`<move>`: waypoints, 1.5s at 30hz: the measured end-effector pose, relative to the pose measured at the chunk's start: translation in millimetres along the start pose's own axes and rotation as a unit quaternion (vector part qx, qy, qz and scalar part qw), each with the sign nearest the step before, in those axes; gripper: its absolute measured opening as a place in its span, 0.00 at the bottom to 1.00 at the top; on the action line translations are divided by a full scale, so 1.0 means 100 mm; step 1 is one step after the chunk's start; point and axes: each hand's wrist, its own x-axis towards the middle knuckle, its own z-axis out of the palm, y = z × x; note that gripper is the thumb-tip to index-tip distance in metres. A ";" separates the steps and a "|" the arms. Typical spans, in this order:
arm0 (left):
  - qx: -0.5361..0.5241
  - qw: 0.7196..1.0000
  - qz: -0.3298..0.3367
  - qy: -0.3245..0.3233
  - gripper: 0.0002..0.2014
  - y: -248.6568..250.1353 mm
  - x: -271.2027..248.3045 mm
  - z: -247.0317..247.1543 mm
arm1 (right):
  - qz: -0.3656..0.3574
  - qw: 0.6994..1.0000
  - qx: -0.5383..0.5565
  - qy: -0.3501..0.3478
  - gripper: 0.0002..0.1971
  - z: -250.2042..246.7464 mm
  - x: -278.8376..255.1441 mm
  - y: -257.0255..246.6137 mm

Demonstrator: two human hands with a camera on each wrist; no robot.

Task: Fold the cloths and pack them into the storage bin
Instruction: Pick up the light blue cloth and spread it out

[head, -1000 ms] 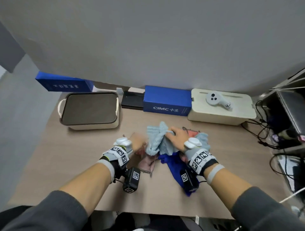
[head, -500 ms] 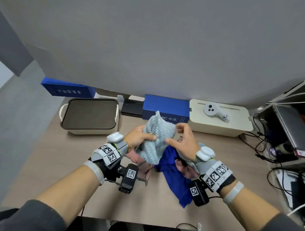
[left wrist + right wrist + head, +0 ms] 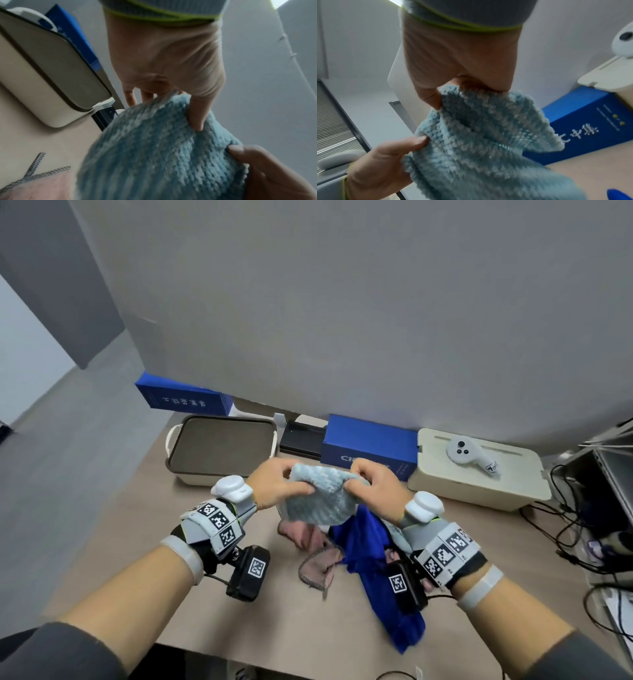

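A fluffy light blue cloth [image 3: 320, 501] hangs in the air above the table, held by its top edge between both hands. My left hand [image 3: 279, 484] pinches its left end, thumb in front [image 3: 197, 116]. My right hand [image 3: 373, 484] pinches its right end [image 3: 447, 97]. Under it on the table lie a dark blue cloth [image 3: 376, 577] and a pink cloth with a grey hem [image 3: 308, 537]. The cream storage bin [image 3: 219, 451], with its dark inside showing, stands at the back left.
A blue box [image 3: 368, 445] and a black flat item [image 3: 301, 436] stand along the back wall. A cream closed box [image 3: 479, 470] carries a white controller [image 3: 469, 455]. Another blue box [image 3: 185, 397] sits behind the bin. Cables [image 3: 575, 529] hang at the right.
The light blue cloth came up off the pile. Both hands rose with it and shifted to its top edge, spreading it sideways between them.
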 end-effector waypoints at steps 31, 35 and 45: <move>-0.436 0.874 -0.209 0.047 0.07 -0.21 -0.09 0.02 | 0.174 0.914 0.366 0.015 0.24 -0.26 0.01 -0.02; -0.378 0.902 -0.184 0.100 0.08 -0.17 -0.15 -0.16 | 0.223 0.901 0.373 -0.002 0.23 -0.08 0.08 -0.02; -0.362 0.869 -0.183 0.284 0.24 -0.31 -0.47 -0.52 | 0.212 0.867 0.445 -0.066 0.24 -0.01 0.20 -0.28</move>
